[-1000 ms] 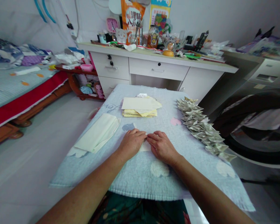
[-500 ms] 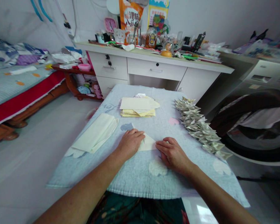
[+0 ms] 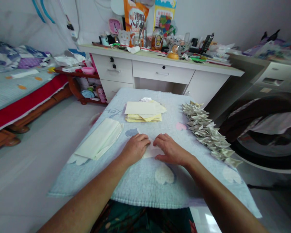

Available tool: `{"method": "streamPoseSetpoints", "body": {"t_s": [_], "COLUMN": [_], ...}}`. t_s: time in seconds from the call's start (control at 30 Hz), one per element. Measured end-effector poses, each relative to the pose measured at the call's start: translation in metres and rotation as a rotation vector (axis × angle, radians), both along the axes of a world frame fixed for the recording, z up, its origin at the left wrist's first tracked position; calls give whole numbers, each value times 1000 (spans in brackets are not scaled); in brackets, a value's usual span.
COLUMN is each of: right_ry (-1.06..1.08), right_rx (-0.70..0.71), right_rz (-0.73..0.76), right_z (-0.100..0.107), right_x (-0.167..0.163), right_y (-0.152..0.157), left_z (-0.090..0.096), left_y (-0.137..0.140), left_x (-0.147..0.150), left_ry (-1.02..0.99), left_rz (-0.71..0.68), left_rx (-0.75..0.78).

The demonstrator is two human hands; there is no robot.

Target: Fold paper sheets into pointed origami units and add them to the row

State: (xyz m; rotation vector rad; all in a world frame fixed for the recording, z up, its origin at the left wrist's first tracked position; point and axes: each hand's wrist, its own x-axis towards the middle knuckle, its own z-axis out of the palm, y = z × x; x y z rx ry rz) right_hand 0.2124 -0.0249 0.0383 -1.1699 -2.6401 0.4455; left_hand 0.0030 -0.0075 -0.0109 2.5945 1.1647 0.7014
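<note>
A small cream sheet of paper (image 3: 149, 153), partly folded, lies flat on the cloth-covered table (image 3: 135, 191). My left hand (image 3: 136, 148) presses its left side down, fingers bent and close together. Over the right part of the paper is my right hand (image 3: 171, 149), its thumb spread from the fingers and the fingertips near the left ones. Much of the paper is hidden beneath both hands. To the left lies a pile of larger pale sheets (image 3: 97, 139). Beyond the hands sits a stack of cream and yellow paper (image 3: 143, 111).
Rows of pointed folded-paper pieces (image 3: 203, 129) run along the table's right side. Behind stands a white desk (image 3: 162, 68) crowded with jars and packets. A washing machine (image 3: 269, 81) with its door area full of cloth is at right, a bed (image 3: 21, 85) at left.
My right hand has moved left and slightly forward across the paper, from its right corner toward my left fingertips, and its thumb has spread. My left hand stays almost in place.
</note>
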Motion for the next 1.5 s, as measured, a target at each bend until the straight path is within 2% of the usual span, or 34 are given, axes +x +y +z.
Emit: {"method": "streamPoseSetpoints", "body": {"t_s": [0.2, 0.57, 0.97, 1.13, 1.5], "right_ry": [46, 62, 73, 90, 52], "right_rx": [-51, -23, -17, 27, 124], "right_rz": [-6, -54, -88, -98, -73], "right_z": [-19, -23, -26, -27, -28], "right_x": [2, -4, -6, -8, -5], "right_y": [4, -1, -1, -2, -3], "left_z": [4, 7, 9, 15, 13], "left_y": [1, 2, 3, -1, -3], "left_x": [-4, -7, -8, -10, -9], "left_ry": [-43, -54, -64, -74, -14], "left_rz": [-41, -62, -76, -95, -80], "left_rx": [-90, -169, -188, -203, -186]}}
